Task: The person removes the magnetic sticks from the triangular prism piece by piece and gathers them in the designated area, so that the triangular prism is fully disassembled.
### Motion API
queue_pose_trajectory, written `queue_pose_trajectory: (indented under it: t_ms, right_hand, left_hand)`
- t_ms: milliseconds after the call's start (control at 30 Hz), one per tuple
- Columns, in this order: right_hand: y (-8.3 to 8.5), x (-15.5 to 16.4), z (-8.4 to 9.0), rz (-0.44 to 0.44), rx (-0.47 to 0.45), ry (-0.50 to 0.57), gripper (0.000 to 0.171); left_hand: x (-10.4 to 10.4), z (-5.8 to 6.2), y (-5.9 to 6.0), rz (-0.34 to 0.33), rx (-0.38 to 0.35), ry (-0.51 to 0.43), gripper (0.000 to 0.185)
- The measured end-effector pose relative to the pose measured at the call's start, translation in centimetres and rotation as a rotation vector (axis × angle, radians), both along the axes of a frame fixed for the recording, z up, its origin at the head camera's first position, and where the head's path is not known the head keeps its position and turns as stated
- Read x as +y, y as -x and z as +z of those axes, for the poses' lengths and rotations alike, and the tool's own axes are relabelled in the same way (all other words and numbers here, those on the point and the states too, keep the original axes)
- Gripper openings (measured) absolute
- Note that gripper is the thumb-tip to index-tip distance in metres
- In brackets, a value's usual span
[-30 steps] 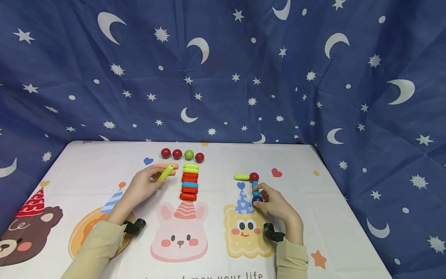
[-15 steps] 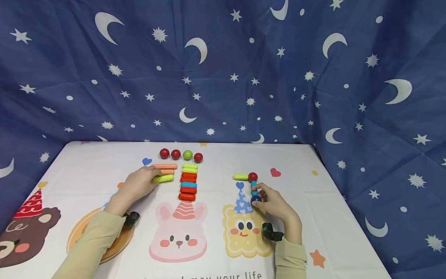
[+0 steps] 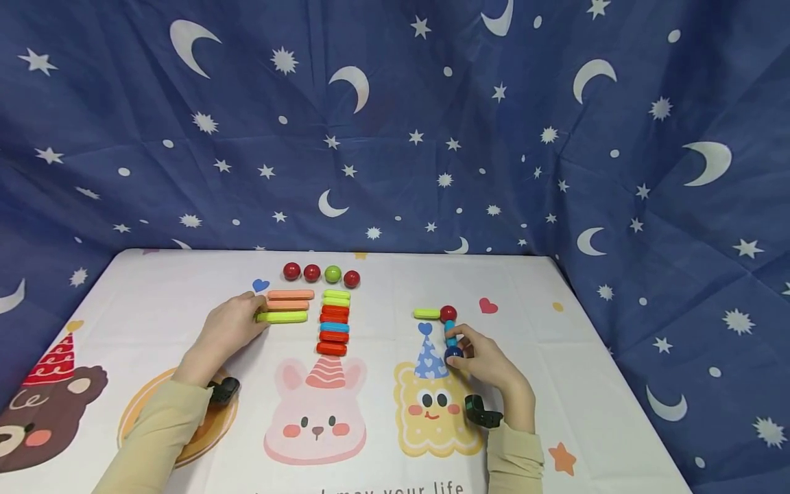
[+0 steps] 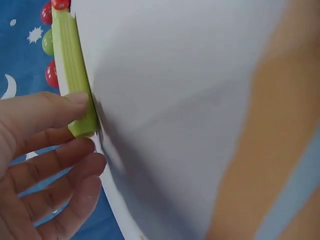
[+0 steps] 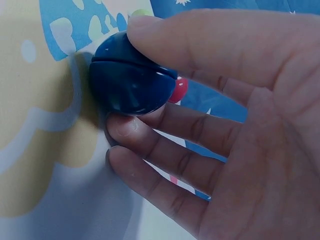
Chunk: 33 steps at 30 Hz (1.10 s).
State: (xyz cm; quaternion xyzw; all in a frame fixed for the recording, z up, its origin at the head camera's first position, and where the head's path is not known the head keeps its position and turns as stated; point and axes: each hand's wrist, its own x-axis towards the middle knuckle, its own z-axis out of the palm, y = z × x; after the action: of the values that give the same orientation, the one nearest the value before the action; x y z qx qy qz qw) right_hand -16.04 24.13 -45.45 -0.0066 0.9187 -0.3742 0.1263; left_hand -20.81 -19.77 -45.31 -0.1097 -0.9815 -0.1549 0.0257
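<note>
My left hand (image 3: 233, 329) pinches the left end of a yellow-green ridged toy stick (image 4: 74, 50), thumb on its near side. In the head view this stick lies just below two orange sticks (image 3: 291, 295), nearly parallel to them. My right hand (image 3: 490, 360) holds a dark blue ball (image 5: 132, 82) with a groove round it, between thumb and fingers. From that ball a light blue stick (image 3: 450, 329) leads up to a red ball (image 3: 448, 313). A yellow-green stick (image 3: 426, 313) extends left from the red ball.
A column of several short yellow-green, red and blue sticks (image 3: 334, 328) lies right of the left hand. Behind it runs a row of red and green balls (image 3: 333, 274). The white cloth (image 3: 382, 295) has printed cartoons. A blue star-patterned curtain (image 3: 395, 171) hangs behind.
My left hand has lowered the yellow-green stick beside the orange ones and slid left to its end. The right hand keeps its place on the dark blue ball.
</note>
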Motion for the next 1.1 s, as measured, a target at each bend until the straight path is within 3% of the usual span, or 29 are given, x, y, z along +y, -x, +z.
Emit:
queue_pose_trajectory:
  t_ms: [567, 833, 1100]
  right_hand:
    - [-0.1, 0.0, 0.0, -0.002, -0.006, 0.001, 0.04]
    - [-0.2, 0.2, 0.2, 0.018, -0.008, 0.016, 0.04]
    - [-0.1, 0.2, 0.2, 0.024, 0.0, 0.031, 0.033]
  left_hand:
    - [-0.4, 0.1, 0.2, 0.124, -0.037, -0.055, 0.02]
    - [0.5, 0.8, -0.6, 0.137, 0.049, -0.106, 0.02]
    - [3.1, 1.8, -1.6, 0.131, 0.09, -0.203, 0.024]
